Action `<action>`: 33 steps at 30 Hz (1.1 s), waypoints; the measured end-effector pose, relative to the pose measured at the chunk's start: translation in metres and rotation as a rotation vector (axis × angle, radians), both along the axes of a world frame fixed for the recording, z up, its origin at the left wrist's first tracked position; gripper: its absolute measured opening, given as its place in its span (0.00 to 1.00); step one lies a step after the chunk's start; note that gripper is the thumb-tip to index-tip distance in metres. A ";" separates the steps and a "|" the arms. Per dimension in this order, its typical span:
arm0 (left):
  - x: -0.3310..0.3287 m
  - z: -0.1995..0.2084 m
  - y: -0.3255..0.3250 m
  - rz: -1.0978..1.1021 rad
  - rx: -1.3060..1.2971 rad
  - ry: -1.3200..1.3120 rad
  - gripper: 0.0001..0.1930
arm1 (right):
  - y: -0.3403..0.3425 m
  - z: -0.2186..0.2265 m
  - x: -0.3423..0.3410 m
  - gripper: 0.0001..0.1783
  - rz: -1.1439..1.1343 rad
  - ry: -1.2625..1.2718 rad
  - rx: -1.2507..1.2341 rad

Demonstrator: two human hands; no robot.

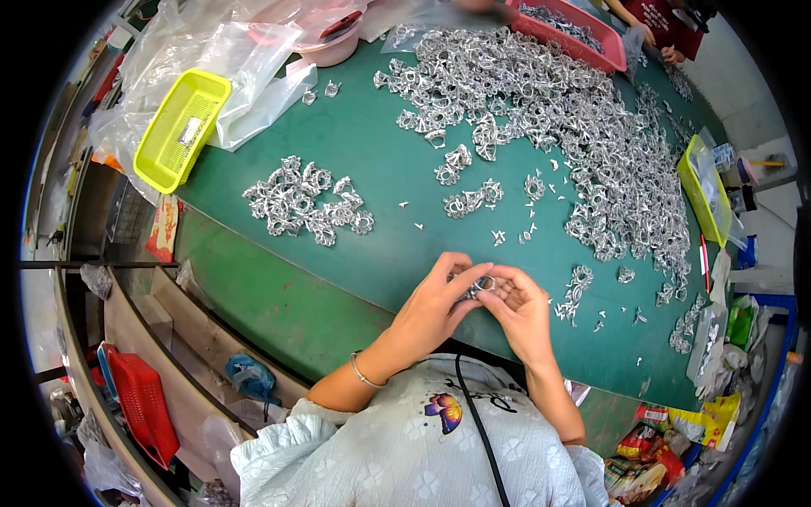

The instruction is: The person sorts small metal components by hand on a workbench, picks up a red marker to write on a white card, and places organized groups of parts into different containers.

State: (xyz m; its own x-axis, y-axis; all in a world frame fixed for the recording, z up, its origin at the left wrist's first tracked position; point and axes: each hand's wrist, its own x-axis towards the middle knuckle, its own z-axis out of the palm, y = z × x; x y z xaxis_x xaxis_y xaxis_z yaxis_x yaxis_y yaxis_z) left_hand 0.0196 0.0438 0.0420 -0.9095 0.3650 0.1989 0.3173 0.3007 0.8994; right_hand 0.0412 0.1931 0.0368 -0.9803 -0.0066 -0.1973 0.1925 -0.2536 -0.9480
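A green counter (372,169) is carrying a big heap of silver metal pieces (574,118) far right and a smaller pile (304,203) left. At the near edge, the left hand (431,308) and right hand (519,313) are pinching one small metal ring piece (481,286) between their fingers, apparently working it apart; next calls for a firm twist.

Two yellow baskets (182,127) (704,190), one pink basket (583,34), one red basket (144,406), one pink bowl (329,42); metal rings (549,110) too many to count.

A small silvery metal ring part (483,285) with thin prongs is pinched between the fingertips of both hands, raised just above the near edge of the green table (372,169).
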 end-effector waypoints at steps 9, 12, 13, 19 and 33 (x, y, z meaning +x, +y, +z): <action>-0.037 -0.037 -0.044 0.582 -0.669 0.255 0.18 | 0.010 -0.006 -0.095 0.31 -0.013 0.536 1.054; -0.039 -0.041 -0.043 0.652 -0.725 0.255 0.20 | 0.016 -0.028 -0.109 0.25 0.114 0.664 1.141; -0.040 -0.041 -0.043 0.667 -0.711 0.246 0.21 | 0.018 -0.032 -0.111 0.23 0.168 0.682 1.144; -0.034 -0.032 -0.031 0.480 -0.377 0.365 0.22 | 0.028 -0.038 -0.075 0.14 -0.028 0.297 0.620; -0.054 -0.010 0.008 -0.145 0.983 -0.883 0.16 | 0.034 -0.005 -0.017 0.13 -0.226 -0.071 -0.297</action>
State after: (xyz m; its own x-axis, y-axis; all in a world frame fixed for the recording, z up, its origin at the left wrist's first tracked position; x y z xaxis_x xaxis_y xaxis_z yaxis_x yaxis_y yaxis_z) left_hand -0.0347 0.0520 0.0317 -0.8342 0.5140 -0.1997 -0.5079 -0.5753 0.6412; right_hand 0.0239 0.2273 0.0322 -0.9476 0.1414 -0.2866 0.1623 -0.5594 -0.8129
